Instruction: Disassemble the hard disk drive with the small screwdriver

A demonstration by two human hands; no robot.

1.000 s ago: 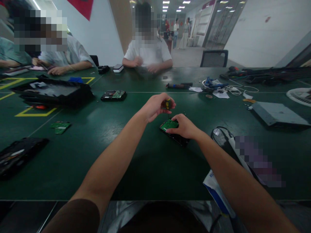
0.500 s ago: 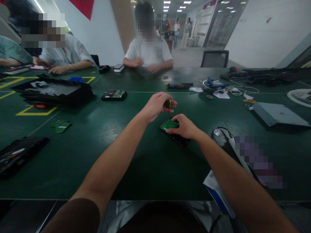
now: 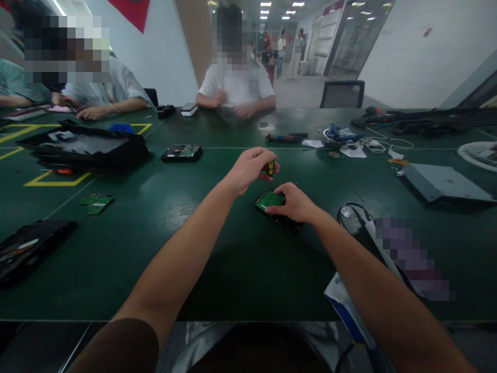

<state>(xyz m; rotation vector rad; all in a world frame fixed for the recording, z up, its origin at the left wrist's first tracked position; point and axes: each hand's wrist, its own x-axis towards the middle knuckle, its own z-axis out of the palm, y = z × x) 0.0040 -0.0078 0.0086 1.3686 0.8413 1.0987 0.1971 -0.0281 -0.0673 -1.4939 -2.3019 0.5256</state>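
Observation:
A black hard drive with a green circuit board (image 3: 268,199) on top lies on the dark green table (image 3: 217,248) in front of me. My right hand (image 3: 294,202) is closed over the drive's right side and holds it down. My left hand (image 3: 249,168) is pinched round a small black and yellow screwdriver (image 3: 269,168). It stands upright with its tip on the board's far edge.
Another hard drive (image 3: 181,152) lies further back on the left. A loose green board (image 3: 97,201), an opened black case (image 3: 83,146) and a dark device (image 3: 27,248) are at the left. Cables (image 3: 351,135), a grey box (image 3: 442,182) and a white-blue bag (image 3: 345,305) are at the right. Other people sit across the table.
My left fingers have shifted slightly round the screwdriver handle, showing more of its yellow part. Both hands stay in the same place on the drive.

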